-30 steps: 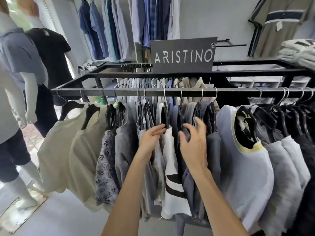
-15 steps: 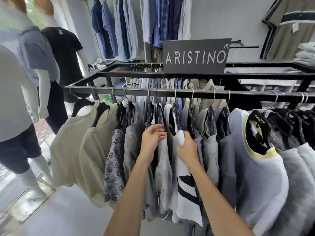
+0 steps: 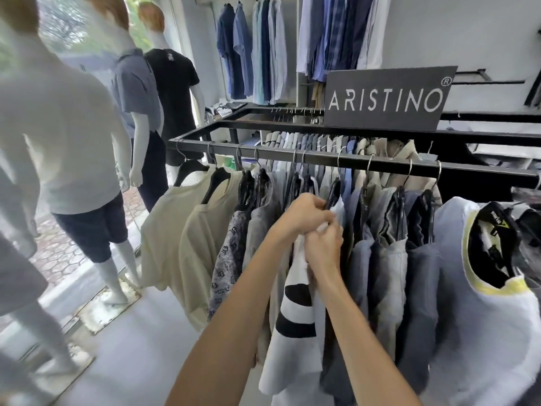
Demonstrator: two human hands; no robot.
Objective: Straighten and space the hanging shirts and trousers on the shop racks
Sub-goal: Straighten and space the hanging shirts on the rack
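Both hands are closed on cloth: the left hand (image 3: pixel 304 218) has its fingers curled over the neck of the white shirt with black bands (image 3: pixel 295 317), just under its black hanger (image 3: pixel 333 194), and the right hand (image 3: pixel 323 247), touching the left from below, pinches the same white fabric at the shoulder; the shirt hangs straight down from the grip, crowded between the grey shirts (image 3: pixel 260 230) on the left-hand side and the blue-grey shirts (image 3: pixel 389 273) on the right-hand side; above the grip runs the black rail (image 3: pixel 322 158); both forearms reach up and forward, wrists close together; the step in hand seems to be squaring this one shirt on its hanger; next, I judge, the hook needs sliding along the rail to open an even gap, the neighbours being packed tight; farther left of the grip the cream shirts (image 3: pixel 181 244) hang more loosely.
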